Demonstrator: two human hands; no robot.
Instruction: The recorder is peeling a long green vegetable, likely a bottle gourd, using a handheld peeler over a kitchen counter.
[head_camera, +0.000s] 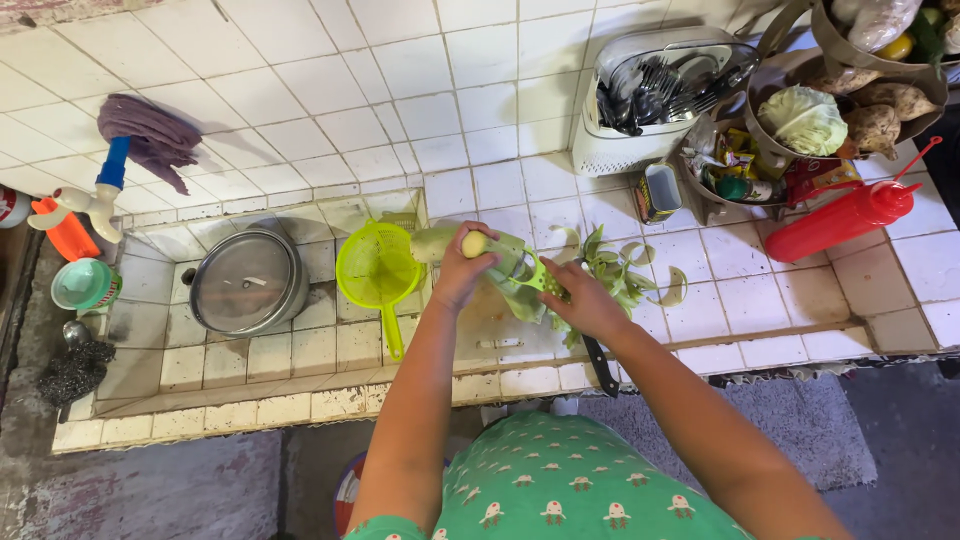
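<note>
Pale green gourd-like vegetable (447, 243), partly peeled, lying across the inner edge of the tiled counter (700, 290) beside the sunken sink (160, 345), cut end turned up toward the camera. Left hand (462, 272) wrapped round its near end, fingers curled tight over the top, thumb side hidden. Right hand (587, 303) closed on a light green peeler (530, 275), its head resting against or just above the vegetable's flank; exact contact too small to tell. Heap of green peelings (625, 270) just right of the hands, a few curls scattered farther out. Dark-handled knife (600, 366) lying under the right wrist, tip poking past the counter's front edge. Yellow-green strainer (378, 268) in the sink just left of the vegetable, steel pot lid (246, 280) beyond it. White cutlery drainer (655, 100), small tin (657, 192), red squeeze bottle (845, 218) and a basket with a cabbage (803, 120) farther back on the right.

Risks, as judgement: peeler blade very close to the gripping fingers, so a slip on wet skin likely to nick them; vegetable half over the sink edge, apt to roll in if the grip loosens; overhanging knife liable to be knocked off by the right forearm.
</note>
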